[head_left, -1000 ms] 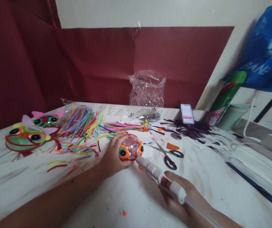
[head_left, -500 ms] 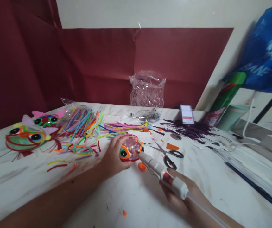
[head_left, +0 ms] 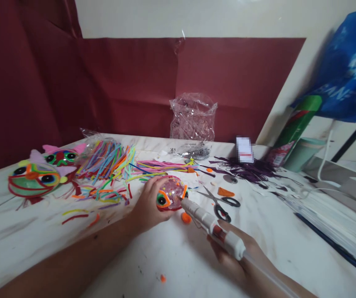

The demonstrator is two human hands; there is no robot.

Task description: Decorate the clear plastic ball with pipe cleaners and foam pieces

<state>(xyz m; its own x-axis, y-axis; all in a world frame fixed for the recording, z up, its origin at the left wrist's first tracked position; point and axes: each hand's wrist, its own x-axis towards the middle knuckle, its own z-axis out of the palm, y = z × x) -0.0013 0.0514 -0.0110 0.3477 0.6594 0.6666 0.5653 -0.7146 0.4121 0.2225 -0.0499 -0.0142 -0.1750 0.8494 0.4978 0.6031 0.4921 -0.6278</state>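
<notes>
My left hand (head_left: 151, 203) is closed around the left side of a clear round ornament (head_left: 173, 190), which has orange-rimmed eyes and a red border. In my right hand (head_left: 236, 252) is a white hot glue gun (head_left: 207, 221), its tip at the ornament's right front, by the eye on that side; whether it touches I cannot tell. A clear glue stick (head_left: 267, 273) trails out of the gun's back. Below the ornament lies an orange pompom (head_left: 186, 217). Scissors (head_left: 219, 203) with black handles lie partly spread to the right, near an orange felt piece (head_left: 226, 191).
Two finished-looking animal ornaments (head_left: 35, 182) stand at the left. Behind are bundled pipe cleaners (head_left: 103, 159), with cut bits in front. Purple strands (head_left: 252, 169), a crumpled clear bag (head_left: 193, 118), glue sticks (head_left: 330, 219) and a dark pen-like rod (head_left: 335, 245) lie around; a green cup (head_left: 303, 153) stands right.
Almost nothing differs. The glue gun and my right hand have shifted very slightly, while my left hand keeps its hold on the ornament.
</notes>
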